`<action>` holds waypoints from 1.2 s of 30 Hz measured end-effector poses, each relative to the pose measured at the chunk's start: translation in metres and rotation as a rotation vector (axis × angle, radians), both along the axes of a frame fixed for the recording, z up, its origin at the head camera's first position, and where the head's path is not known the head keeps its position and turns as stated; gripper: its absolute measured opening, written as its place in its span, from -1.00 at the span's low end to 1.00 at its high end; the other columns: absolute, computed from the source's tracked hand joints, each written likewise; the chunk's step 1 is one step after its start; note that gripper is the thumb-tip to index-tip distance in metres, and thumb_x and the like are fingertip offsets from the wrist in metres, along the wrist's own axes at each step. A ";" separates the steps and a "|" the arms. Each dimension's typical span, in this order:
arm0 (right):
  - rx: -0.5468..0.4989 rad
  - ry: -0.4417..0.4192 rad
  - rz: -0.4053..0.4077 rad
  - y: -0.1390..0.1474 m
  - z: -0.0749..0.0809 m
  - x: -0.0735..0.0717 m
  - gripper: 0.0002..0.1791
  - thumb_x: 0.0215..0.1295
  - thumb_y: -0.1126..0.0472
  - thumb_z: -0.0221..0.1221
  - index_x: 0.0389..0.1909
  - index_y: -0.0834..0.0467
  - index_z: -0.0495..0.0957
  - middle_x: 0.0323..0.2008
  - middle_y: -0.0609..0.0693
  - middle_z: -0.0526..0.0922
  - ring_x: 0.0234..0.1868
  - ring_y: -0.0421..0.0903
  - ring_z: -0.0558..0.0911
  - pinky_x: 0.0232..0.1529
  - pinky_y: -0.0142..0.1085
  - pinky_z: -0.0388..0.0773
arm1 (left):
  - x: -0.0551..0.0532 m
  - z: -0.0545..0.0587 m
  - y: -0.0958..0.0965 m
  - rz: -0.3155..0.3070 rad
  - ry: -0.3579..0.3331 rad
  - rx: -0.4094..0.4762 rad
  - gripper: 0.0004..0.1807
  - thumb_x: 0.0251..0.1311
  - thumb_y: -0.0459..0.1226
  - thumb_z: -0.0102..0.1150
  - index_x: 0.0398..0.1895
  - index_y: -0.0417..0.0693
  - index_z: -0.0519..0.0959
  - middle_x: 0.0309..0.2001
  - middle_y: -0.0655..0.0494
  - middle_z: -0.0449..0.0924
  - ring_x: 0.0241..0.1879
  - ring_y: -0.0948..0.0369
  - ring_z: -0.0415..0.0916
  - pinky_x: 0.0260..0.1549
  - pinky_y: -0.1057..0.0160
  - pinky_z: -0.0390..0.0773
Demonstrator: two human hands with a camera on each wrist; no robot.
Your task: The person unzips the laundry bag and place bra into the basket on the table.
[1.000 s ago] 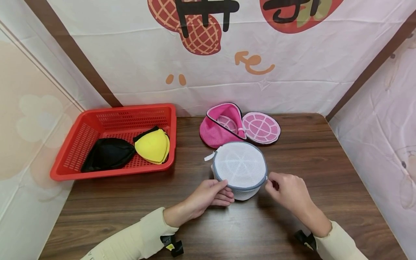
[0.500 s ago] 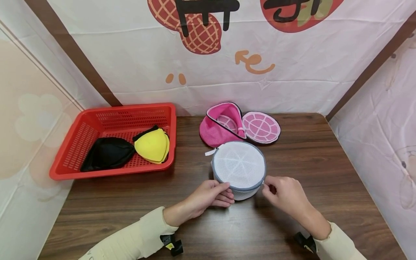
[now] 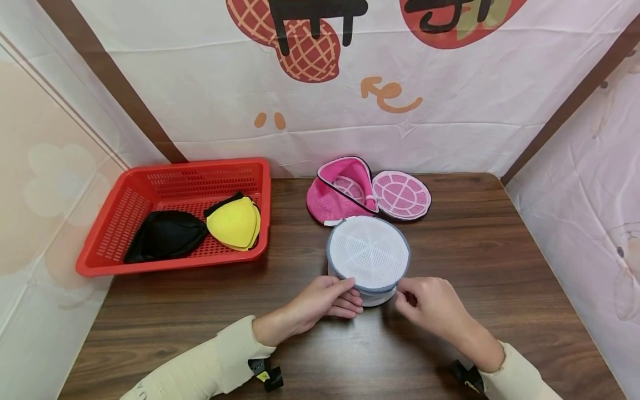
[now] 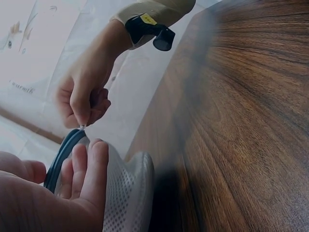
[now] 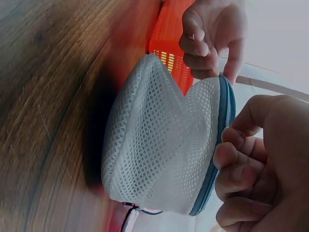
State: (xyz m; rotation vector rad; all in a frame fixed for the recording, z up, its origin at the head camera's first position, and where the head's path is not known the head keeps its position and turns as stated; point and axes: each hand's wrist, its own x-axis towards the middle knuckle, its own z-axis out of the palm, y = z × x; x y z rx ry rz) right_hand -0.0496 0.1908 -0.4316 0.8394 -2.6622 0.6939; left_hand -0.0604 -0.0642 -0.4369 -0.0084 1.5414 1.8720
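Observation:
A round white mesh laundry bag [image 3: 369,250] with a blue-grey zipped rim stands on the wooden table, its lid lying over the top. My left hand [image 3: 325,300] pinches the rim at the front left, thumb on top and fingers beneath. At the front right, my right hand [image 3: 432,303] pinches the small zipper pull [image 4: 82,127] with thumb and curled fingers. In the right wrist view the bag's mesh side [image 5: 149,140] sags inward below the rim. Inside the bag is hidden by the lid.
Behind the white bag, a pink mesh laundry bag [image 3: 327,203] stands unzipped, its round lid [image 3: 401,195] folded out rightward. A red plastic basket [image 3: 175,269] at the left holds black bra cups [image 3: 167,236] and yellow bra cups [image 3: 233,223]. A printed cloth [image 3: 320,105] hangs behind the table.
My right hand has moved left and toward me along the rim with the zipper pull. The white tab at the bag's back left has shifted up and right. My left hand stays at the rim.

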 end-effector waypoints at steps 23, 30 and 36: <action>0.001 0.065 0.215 -0.021 -0.002 0.002 -0.67 0.09 0.28 0.25 -0.61 -0.10 0.30 -0.66 -0.36 0.17 -0.63 -0.46 0.15 -0.65 -0.59 0.07 | 0.003 -0.001 0.004 -0.074 -0.005 0.009 -0.46 0.57 -0.13 -0.05 0.00 -0.60 0.53 -0.20 -0.20 0.73 -0.21 0.11 0.74 -0.12 0.15 0.74; -0.001 0.098 0.246 -0.030 -0.003 0.003 -0.68 0.08 0.29 0.24 -0.62 -0.07 0.30 -0.67 -0.30 0.26 -0.62 -0.44 0.17 -0.64 -0.59 0.10 | 0.002 -0.003 0.004 -0.081 -0.001 0.014 -0.45 0.58 -0.13 -0.08 -0.02 -0.62 0.55 -0.23 -0.20 0.73 -0.28 0.18 0.72 -0.14 0.15 0.75; 0.005 0.119 0.242 -0.032 -0.004 0.003 -0.70 0.05 0.28 0.24 -0.62 -0.06 0.31 -0.69 -0.24 0.34 -0.62 -0.45 0.17 -0.65 -0.58 0.10 | 0.001 -0.006 0.003 -0.083 0.018 0.028 -0.44 0.60 -0.16 -0.11 -0.01 -0.66 0.54 -0.13 -0.40 0.68 -0.27 0.18 0.73 -0.13 0.17 0.74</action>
